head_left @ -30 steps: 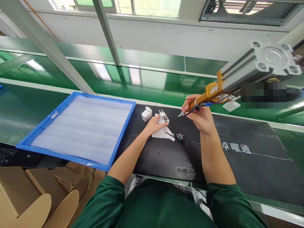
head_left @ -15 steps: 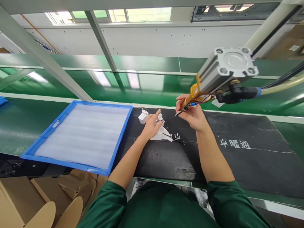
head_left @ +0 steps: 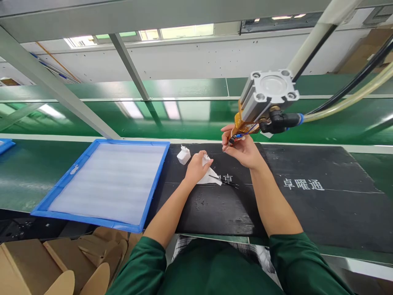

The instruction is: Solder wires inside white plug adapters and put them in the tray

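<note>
My left hand (head_left: 195,167) is closed around a white plug adapter (head_left: 206,159), which its fingers partly hide. A second white plug adapter (head_left: 184,155) stands just left of that hand with its pins up. My right hand (head_left: 245,152) grips the lower end of a hanging pneumatic tool (head_left: 270,92), a silver air cylinder with an orange housing. The tool's tip points down and left toward the held adapter, apart from it. Under and beside my left hand lies a white cloth (head_left: 208,177), with black tweezers (head_left: 225,182) across its edge.
A blue-rimmed tray (head_left: 144,200) lined with white foam sits at left. Black mats (head_left: 331,217) cover the bench in front of me. Hoses (head_left: 344,104) run from the tool to the upper right. Cardboard pieces (head_left: 27,262) stand at lower left, and a metal post (head_left: 61,86) slants across.
The tool and my right hand have shifted slightly left. My left fingers have drawn in closer around the adapter. The camera view has tilted a little.
</note>
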Motion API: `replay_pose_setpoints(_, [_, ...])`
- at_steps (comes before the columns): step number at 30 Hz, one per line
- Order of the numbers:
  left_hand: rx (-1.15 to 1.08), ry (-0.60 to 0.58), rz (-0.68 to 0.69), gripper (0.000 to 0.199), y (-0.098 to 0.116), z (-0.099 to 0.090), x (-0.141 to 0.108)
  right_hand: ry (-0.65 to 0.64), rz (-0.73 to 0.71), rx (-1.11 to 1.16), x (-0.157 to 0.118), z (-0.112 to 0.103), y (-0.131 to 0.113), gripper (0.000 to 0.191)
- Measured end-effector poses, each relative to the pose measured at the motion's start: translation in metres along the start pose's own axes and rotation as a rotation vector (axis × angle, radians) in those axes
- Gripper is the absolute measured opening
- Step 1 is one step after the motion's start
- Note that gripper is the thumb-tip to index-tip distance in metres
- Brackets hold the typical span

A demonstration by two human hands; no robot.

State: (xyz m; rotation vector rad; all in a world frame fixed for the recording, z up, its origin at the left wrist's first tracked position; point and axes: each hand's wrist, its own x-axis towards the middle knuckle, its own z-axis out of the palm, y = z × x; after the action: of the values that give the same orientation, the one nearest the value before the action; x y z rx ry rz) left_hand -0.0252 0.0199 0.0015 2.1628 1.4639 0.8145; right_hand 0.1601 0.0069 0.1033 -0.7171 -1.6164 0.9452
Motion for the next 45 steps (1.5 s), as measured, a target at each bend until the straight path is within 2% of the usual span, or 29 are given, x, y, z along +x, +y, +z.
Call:
replay_pose_setpoints(6, [0.253,-0.06,-0.037,0.043,0.009,-0.006,-0.007,-0.001,-0.008,-0.018,0.0,0.0,0.001,0.044])
replay_pose_setpoints(12, [0.252,-0.051,-0.075,0.039,0.011,-0.005,-0.008,-0.01,-0.01,-0.024,0.0,0.0,0.001,0.041])
replay_pose_setpoints(16, [0.281,-0.043,-0.026,0.042,0.008,-0.001,-0.008,-0.008,-0.004,-0.021,0.0,0.0,0.001,0.041])
replay_pose_setpoints(18, [0.301,-0.001,0.012,0.038,0.005,-0.003,-0.008,0.002,0.004,-0.02,-0.001,-0.001,0.001,0.042])
replay_pose_setpoints(20, [0.319,0.096,0.028,0.032,0.001,-0.008,-0.007,0.009,0.019,-0.025,-0.001,-0.002,0.002,0.043])
replay_pose_setpoints(23, [0.383,0.291,-0.002,0.032,-0.01,-0.019,-0.005,0.005,0.036,-0.037,-0.001,-0.004,0.004,0.046])
replay_pose_setpoints(25, [0.445,0.372,-0.048,0.035,-0.02,-0.025,-0.003,-0.001,0.033,-0.045,-0.001,-0.006,0.006,0.045])
replay_pose_setpoints(27, [0.477,0.354,-0.083,0.036,-0.03,-0.028,-0.001,0.0,0.026,-0.047,0.0,-0.006,0.006,0.045])
replay_pose_setpoints(30, [0.448,0.242,-0.145,0.037,-0.039,-0.029,0.0,0.006,0.026,-0.055,0.0,-0.007,0.006,0.045])
replay_pose_setpoints(33, [0.389,0.17,-0.247,0.042,-0.039,-0.032,0.0,0.006,0.028,-0.069,0.0,-0.007,0.007,0.045])
replay_pose_setpoints(36, [0.355,0.142,-0.258,0.043,-0.037,-0.037,0.001,0.0,0.022,-0.079,0.0,-0.007,0.008,0.045])
replay_pose_setpoints(40, [0.431,0.266,-0.305,0.045,-0.045,-0.043,0.005,-0.009,0.018,-0.136,0.001,-0.012,0.007,0.045])
replay_pose_setpoints(42, [0.464,0.335,-0.346,0.052,-0.052,-0.046,0.005,-0.035,0.037,-0.199,0.001,-0.019,0.002,0.043])
replay_pose_setpoints(45, [0.487,0.455,-0.326,0.069,-0.056,-0.051,0.002,-0.075,0.119,-0.31,-0.002,-0.036,-0.009,0.038])
